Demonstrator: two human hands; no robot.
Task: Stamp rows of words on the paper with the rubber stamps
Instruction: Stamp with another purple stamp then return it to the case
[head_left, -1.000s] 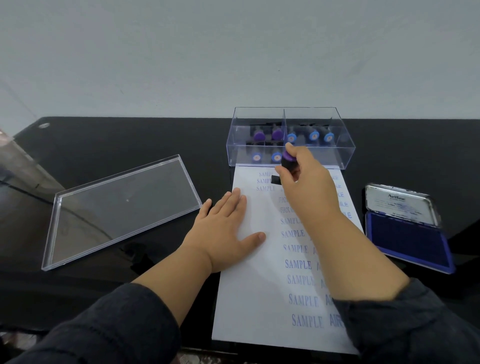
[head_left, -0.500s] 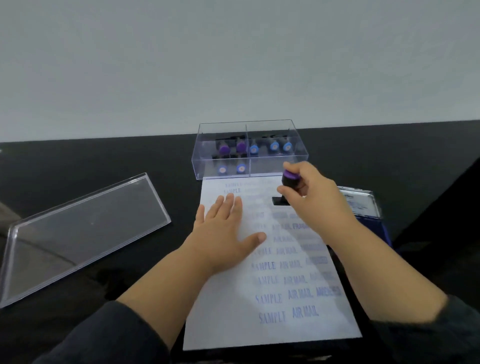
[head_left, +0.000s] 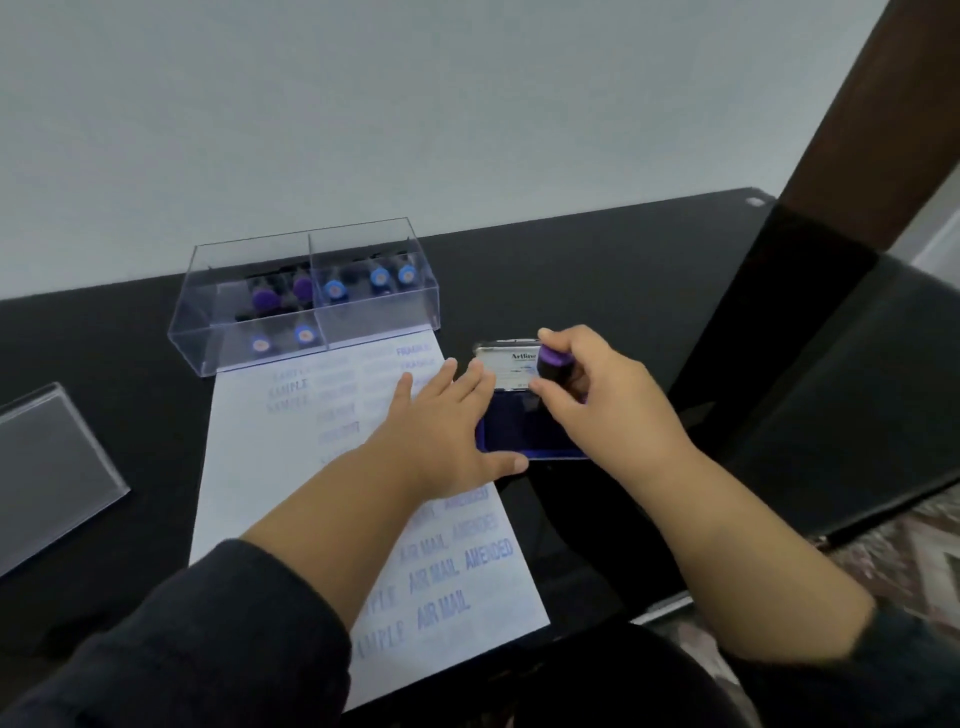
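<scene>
Pinching one stamp — seven stamps boxed — right hand.

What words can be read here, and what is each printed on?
"AIR MAIL": paper, near rows.
"AMENDED": paper, right of AIR MAIL.
"SAMPLE": paper, left column, partly under the left forearm.
"FRAGILE": paper, far right corner, faint.
"Artline": ink pad lid; its small print is unreadable.
Middle stamped rows: too blurred.

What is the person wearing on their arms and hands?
Both arms have dark sleeves pushed up, so the forearms are bare. The left hand and right hand are bare too: no gloves, rings or watch show.
</scene>
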